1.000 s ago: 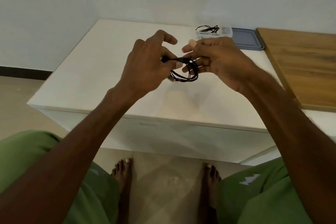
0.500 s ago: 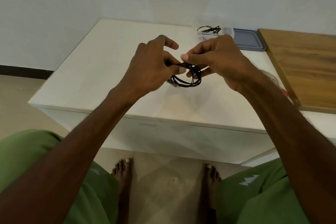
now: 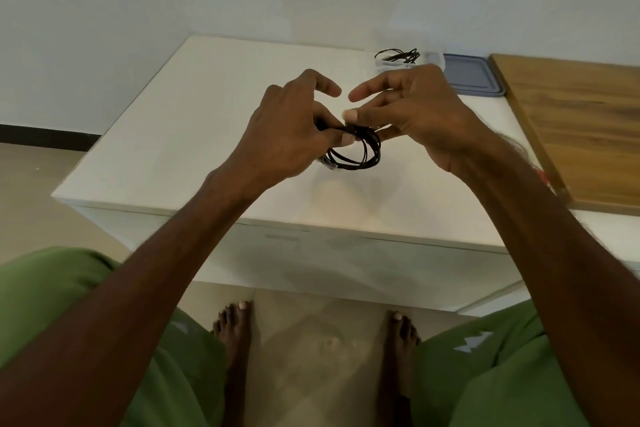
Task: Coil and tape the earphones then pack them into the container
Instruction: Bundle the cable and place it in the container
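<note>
Coiled earphones (image 3: 358,158) held above the table (image 3: 207,114) middle: our left hand (image 3: 287,128) and right hand (image 3: 427,121) pinch the top, index fingers (image 3: 322,87) lifted, presumably bunching loops for taping. The container (image 3: 434,61) sits at the far edge.

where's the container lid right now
In the head view the blue-grey lid lies flat at the far right of the white table, between the clear container of coiled earphones on its left and the wooden board on its right.

Black earphones (image 3: 356,154), white table (image 3: 194,121), seemingly grey-blue lid (image 3: 471,74)
</note>
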Demonstrator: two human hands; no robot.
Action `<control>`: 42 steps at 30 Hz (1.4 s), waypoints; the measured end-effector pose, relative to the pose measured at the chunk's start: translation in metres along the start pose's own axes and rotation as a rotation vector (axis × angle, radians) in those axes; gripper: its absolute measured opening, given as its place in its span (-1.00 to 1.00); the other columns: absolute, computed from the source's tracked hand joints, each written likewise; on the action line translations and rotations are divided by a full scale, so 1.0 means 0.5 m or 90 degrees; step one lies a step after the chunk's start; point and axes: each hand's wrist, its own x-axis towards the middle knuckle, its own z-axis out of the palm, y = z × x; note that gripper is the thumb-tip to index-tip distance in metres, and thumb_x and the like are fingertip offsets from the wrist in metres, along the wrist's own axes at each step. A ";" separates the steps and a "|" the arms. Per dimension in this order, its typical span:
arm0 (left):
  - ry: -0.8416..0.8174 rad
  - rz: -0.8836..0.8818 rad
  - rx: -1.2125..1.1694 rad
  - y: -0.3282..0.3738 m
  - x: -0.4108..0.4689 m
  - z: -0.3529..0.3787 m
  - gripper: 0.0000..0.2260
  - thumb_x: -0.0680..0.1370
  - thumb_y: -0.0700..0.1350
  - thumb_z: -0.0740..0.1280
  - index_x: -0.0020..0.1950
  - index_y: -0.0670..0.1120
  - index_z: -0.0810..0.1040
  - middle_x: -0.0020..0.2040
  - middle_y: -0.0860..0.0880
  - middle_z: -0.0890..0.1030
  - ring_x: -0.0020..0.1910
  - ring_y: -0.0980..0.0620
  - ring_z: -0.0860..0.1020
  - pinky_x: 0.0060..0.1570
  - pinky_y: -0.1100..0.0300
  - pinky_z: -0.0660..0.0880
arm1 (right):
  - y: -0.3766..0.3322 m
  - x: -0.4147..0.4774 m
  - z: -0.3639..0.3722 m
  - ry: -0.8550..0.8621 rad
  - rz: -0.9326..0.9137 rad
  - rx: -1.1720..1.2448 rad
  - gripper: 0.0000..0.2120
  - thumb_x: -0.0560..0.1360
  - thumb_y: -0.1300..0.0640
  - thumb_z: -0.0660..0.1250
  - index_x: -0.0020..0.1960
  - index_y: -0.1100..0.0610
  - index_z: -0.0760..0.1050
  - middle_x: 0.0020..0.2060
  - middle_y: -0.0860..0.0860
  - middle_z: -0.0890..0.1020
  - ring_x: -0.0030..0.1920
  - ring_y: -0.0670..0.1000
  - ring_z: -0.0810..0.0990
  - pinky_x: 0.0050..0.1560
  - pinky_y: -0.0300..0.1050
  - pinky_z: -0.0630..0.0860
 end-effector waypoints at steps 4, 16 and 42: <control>0.015 0.049 0.026 0.003 -0.006 0.009 -0.56 0.44 0.03 0.52 0.24 0.00 0.48 -0.23 0.21 0.69 -0.10 0.17 0.60 -0.12 0.24 0.46 | 0.006 0.001 0.010 0.060 0.014 0.040 -0.71 0.33 0.26 0.57 0.01 0.28 0.60 -0.28 0.17 0.71 -0.29 0.08 0.73 -0.34 -0.21 0.60; 0.178 0.283 0.410 0.012 -0.030 0.024 -0.78 0.59 -0.16 0.33 0.23 -0.02 0.57 -0.09 -0.05 0.61 -0.19 -0.10 0.61 -0.38 0.16 0.32 | 0.000 0.008 -0.009 0.049 0.190 0.246 -0.76 0.39 0.36 0.44 0.04 0.42 0.57 -0.10 0.25 0.70 -0.12 0.21 0.71 -0.15 -0.06 0.68; 0.093 0.146 0.371 0.001 0.010 0.048 -0.91 0.58 -0.19 0.25 0.03 -0.18 0.50 -0.16 -0.10 0.50 0.02 -0.13 0.43 -0.21 0.10 0.26 | 0.029 0.006 0.012 0.048 -0.060 -0.063 -0.80 0.39 0.29 0.51 0.01 0.24 0.66 -0.18 0.15 0.73 -0.19 0.09 0.73 0.01 0.01 0.66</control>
